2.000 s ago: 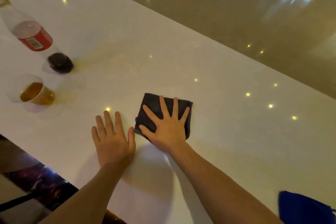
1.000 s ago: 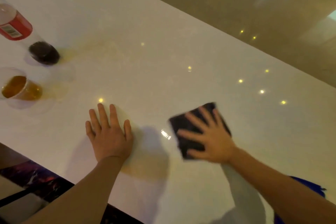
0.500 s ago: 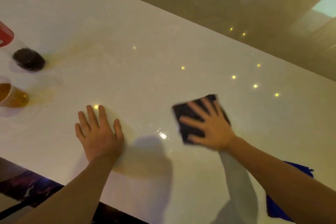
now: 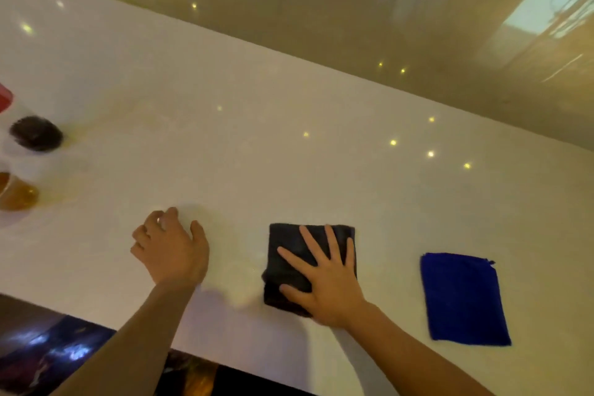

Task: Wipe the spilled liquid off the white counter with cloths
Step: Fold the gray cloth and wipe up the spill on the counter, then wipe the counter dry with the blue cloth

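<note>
Head view looks down on a long white counter (image 4: 289, 145) with both of the person's bare arms reaching in from the near edge. The right hand (image 4: 324, 280) lies flat on a folded dark cloth (image 4: 289, 254), fingers spread wide and palm pressing it to the surface; nothing is pinched, the cloth is simply pinned under the open hand. The left hand (image 4: 170, 251) rests on the bare counter well to the left of that cloth, its fingers curled loosely inward at the tips and holding nothing. A second, blue cloth (image 4: 463, 299) lies flat and untouched on the counter to the right of the dark one, apart from it.

The step in hand appears to be the wiping stroke itself, the dark cloth being pushed across the surface under palm pressure. A faint amber stain (image 4: 106, 125) shows far to the left, spreading from the foot of a dark-bottomed bottle (image 4: 35, 133), with more tint beside a cup of amber drink (image 4: 16, 193) at the left edge. That patch looks unreached, so the job seems only partly done. The next move likely calls for sliding the cloth leftward across the counter with steady downward pressure, stopping short of the bottle and cup so neither tips.
</note>
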A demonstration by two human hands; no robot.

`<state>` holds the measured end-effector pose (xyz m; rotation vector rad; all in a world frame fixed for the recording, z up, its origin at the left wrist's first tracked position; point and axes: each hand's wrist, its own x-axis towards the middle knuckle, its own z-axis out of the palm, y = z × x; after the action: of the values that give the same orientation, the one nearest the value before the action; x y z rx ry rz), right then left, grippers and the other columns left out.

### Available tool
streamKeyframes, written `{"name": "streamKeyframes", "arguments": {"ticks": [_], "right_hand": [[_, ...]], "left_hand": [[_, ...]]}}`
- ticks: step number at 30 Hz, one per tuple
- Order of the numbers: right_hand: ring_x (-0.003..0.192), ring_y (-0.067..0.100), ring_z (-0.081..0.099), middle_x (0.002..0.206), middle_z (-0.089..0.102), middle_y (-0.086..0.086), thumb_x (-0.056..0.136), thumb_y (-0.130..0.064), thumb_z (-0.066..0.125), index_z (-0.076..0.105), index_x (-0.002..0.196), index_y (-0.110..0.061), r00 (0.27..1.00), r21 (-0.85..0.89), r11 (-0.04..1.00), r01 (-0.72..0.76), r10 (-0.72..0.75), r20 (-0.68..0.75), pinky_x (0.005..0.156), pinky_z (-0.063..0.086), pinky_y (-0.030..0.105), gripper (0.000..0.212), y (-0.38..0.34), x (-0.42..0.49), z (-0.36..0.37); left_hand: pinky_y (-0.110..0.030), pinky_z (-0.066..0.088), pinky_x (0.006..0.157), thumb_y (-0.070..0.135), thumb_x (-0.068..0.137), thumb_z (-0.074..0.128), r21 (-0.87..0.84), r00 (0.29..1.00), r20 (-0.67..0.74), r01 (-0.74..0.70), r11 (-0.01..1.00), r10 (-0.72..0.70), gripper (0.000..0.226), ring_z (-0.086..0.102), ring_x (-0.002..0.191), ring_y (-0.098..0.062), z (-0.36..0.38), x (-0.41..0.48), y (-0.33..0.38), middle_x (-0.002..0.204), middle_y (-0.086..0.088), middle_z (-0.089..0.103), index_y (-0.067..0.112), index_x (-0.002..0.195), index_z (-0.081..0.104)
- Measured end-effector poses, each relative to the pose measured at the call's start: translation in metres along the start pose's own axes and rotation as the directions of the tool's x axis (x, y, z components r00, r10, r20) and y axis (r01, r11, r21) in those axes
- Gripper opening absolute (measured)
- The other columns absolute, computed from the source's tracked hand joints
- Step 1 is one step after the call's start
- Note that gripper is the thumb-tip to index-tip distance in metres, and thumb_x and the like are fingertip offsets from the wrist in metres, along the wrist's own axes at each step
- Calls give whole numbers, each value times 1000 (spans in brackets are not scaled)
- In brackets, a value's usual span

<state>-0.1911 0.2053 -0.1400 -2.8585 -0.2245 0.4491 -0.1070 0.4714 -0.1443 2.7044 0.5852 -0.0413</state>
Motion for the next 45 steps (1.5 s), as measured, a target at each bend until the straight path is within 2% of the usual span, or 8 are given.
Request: {"name": "streamKeyframes", "arguments": {"ticks": [5,11,17,27,32,36,40,45], "right_hand": [[135,36,36,156,36,10,88,-63,62,29,158,-25,809,273,781,-562,588,-16,107,39,48,85,20,13,-28],[82,22,58,75,58,-2,87,-22,79,66,78,-19,856,657,573,-489,461,234,67,46,28,16,49,28,-70],[86,24,67,94,70,12,97,-13,68,66,96,-10,819,924,132,-360,519,245,73,58,37,3,143,-6,-131],[111,34,65,126,64,14,93,-10,71,62,127,-14,430,951,100,-294,902,38,100,56,49,35,288,-8,-200],[102,22,64,136,61,11,94,-20,71,54,139,-19,427,831,144,-537,896,121,84,54,33,48,280,-67,-149],[123,34,53,142,47,15,88,-45,76,46,141,-15,384,469,233,-852,886,258,99,49,42,68,241,-107,-87],[103,27,59,130,60,13,86,-35,79,46,134,-10,415,631,152,-761,861,294,80,50,35,63,223,-123,-71],[99,31,74,110,78,12,84,-18,83,71,115,-12,596,828,-137,-544,631,496,92,61,48,34,211,-138,-83]], "left_hand": [[-44,48,95,67,84,52,-13,896,388,-230,973,217,65,51,112,-31,12,-69,87,123,-9,57,16,124,58],[-46,50,83,24,88,68,-237,754,612,-113,965,239,24,58,88,-33,5,-45,140,82,-9,58,13,77,50],[-53,58,85,18,97,59,-547,612,688,83,833,391,17,66,96,-39,5,-38,253,106,-25,66,5,105,53],[-32,60,68,9,93,63,-629,518,752,380,678,408,38,64,93,-29,80,-55,413,117,-18,60,13,128,50],[-17,57,62,23,83,78,-577,699,594,24,816,399,26,67,80,-15,100,-94,358,106,-12,68,20,101,59],[-22,44,64,63,73,71,-321,481,685,-475,819,547,48,59,85,-12,110,-172,310,95,6,58,24,96,58],[-31,44,76,35,86,59,-201,366,685,-736,647,630,14,50,101,-24,106,-210,303,104,-5,58,22,87,54],[-31,36,58,-5,84,52,-632,310,747,61,772,588,22,48,67,-19,69,-204,276,71,-8,54,13,74,45]]}}
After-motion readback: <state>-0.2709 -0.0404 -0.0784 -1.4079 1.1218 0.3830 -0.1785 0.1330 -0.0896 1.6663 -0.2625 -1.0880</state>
